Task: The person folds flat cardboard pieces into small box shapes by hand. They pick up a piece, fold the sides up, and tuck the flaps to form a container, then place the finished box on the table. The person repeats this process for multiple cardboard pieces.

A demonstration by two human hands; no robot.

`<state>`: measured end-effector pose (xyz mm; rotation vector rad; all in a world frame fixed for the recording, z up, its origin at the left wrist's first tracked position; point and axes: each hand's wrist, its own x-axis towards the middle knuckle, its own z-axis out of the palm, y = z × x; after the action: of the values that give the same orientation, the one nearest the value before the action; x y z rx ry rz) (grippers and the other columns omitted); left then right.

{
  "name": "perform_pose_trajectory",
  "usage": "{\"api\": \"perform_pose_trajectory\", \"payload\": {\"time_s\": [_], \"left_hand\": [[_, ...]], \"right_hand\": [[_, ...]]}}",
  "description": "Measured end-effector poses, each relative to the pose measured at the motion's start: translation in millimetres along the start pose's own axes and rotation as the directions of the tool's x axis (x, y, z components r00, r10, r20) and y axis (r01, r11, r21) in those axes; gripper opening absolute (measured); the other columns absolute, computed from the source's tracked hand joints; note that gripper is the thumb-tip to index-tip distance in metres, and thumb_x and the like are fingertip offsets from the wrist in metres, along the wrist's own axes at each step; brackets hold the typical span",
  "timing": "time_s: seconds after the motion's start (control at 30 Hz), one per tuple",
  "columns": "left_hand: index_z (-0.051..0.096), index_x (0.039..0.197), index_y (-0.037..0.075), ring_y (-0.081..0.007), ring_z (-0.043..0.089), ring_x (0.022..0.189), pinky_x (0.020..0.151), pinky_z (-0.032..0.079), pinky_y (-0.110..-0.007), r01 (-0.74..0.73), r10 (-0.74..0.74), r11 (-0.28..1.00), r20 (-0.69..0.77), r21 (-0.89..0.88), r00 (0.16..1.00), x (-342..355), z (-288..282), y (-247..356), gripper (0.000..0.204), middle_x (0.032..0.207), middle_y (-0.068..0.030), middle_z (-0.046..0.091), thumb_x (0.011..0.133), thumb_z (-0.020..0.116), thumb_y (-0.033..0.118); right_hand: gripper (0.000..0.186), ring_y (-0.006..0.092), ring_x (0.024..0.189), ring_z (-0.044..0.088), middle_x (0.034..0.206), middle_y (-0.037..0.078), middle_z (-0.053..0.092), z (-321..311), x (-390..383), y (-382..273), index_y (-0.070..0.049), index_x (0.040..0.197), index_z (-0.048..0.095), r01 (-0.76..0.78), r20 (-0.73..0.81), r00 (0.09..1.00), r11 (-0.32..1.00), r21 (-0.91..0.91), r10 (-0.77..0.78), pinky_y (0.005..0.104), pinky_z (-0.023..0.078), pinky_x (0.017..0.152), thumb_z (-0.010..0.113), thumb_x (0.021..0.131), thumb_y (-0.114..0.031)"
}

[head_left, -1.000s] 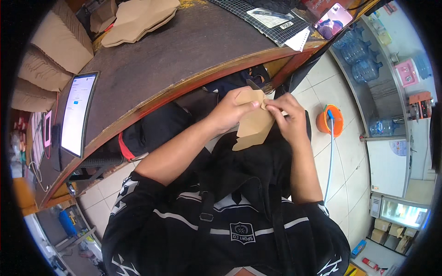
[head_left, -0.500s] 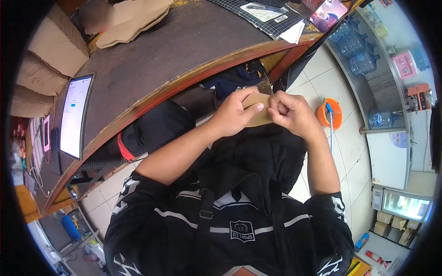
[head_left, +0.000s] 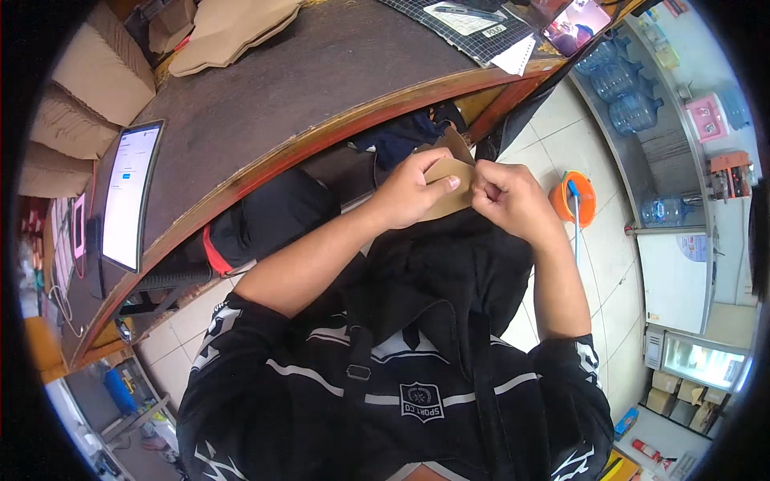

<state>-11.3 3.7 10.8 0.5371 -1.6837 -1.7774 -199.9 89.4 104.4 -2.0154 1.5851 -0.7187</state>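
Observation:
A tan, stiff sheet piece [head_left: 451,204], like card or leather, is held in front of my chest above my black apron [head_left: 417,264]. My left hand [head_left: 415,191] grips its left side, thumb on top and fingers behind. Curled tightly, my right hand [head_left: 511,197] pinches at the sheet's right edge; its fingertips are partly hidden. Just beyond the hands a darker brown flap [head_left: 459,146] stands up; whether it belongs to the same piece I cannot tell.
The dark worktable [head_left: 321,60] curves ahead, carrying tan cut sheets [head_left: 233,36], a lit screen [head_left: 131,196], a cutting mat [head_left: 449,32] and a phone [head_left: 577,26]. A black bag [head_left: 281,212] sits beneath. An orange bucket [head_left: 585,210] stands on the right.
Both hands stay nearly in place. The tan sheet shows more of its face between them, and the brown flap beyond it stands out more. My right hand has shifted slightly right.

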Motion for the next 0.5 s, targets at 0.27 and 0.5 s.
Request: {"api": "perform_pose_trajectory", "payload": {"time_s": [0.27, 0.5], "left_hand": [[0.065, 0.105, 0.003, -0.0114, 0.061, 0.092, 0.084, 0.049, -0.031, 0.114, -0.096, 0.980, 0.113, -0.165, 0.989, -3, -4, -1, 0.013, 0.096, -0.0028, 0.066, 0.099, 0.068, 0.015], [0.063, 0.109, 0.008, -0.0084, 0.063, 0.099, 0.089, 0.051, -0.029, 0.237, -0.135, 0.904, 0.287, -0.357, 0.948, -3, -9, 1, 0.014, 0.103, 0.0010, 0.066, 0.103, 0.068, 0.020]], "right_hand": [[0.025, 0.0192, 0.059, 0.051, 0.065, 0.007, 0.050, 0, -7, -2, -0.005, 0.090, 0.050, -0.051, 0.058, 0.997, 0.997, 0.066, 0.047, 0.0336, 0.041, 0.057, 0.074, 0.092, -0.008], [0.042, 0.0188, 0.061, 0.047, 0.067, 0.005, 0.050, 3, -9, 10, -0.008, 0.088, 0.044, -0.105, 0.038, 0.994, 0.992, 0.070, 0.103, 0.0327, 0.041, 0.057, 0.083, 0.091, -0.024]]}}
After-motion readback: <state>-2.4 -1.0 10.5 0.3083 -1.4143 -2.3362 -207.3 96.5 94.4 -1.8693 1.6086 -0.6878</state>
